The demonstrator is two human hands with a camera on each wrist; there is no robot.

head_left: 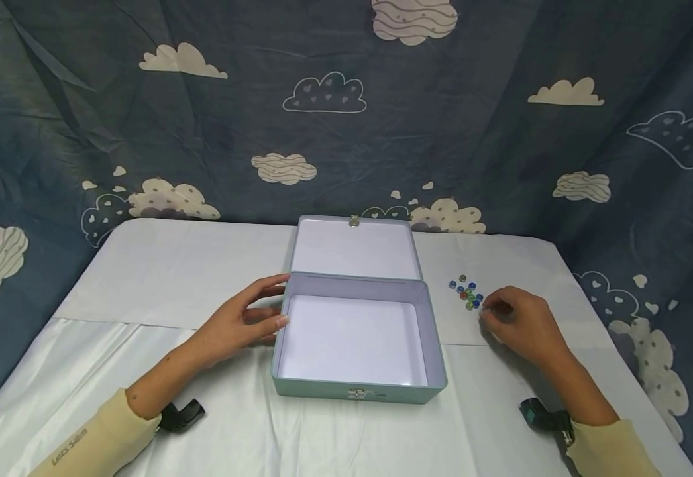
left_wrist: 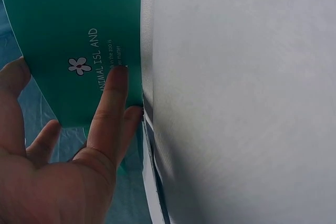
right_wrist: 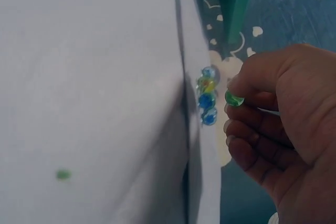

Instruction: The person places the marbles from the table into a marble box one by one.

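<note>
An opened green tin box with a pale lilac inside stands at the middle of the table, its lid laid back behind it. My left hand rests against the box's left side, fingers extended. In the left wrist view, fingertips touch the green outer wall, which bears a white flower and "ANIMAL ISLAND" lettering. Right of the box, my right hand pinches a green glass marble between thumb and index finger. Just left of that hand lies a cluster of glass marbles, mostly blue and green. Inside the box, no marbles show.
A white cloth with fold lines covers the table. Behind it hangs a dark blue curtain printed with clouds. A small blurred green spot shows on the white surface in the right wrist view.
</note>
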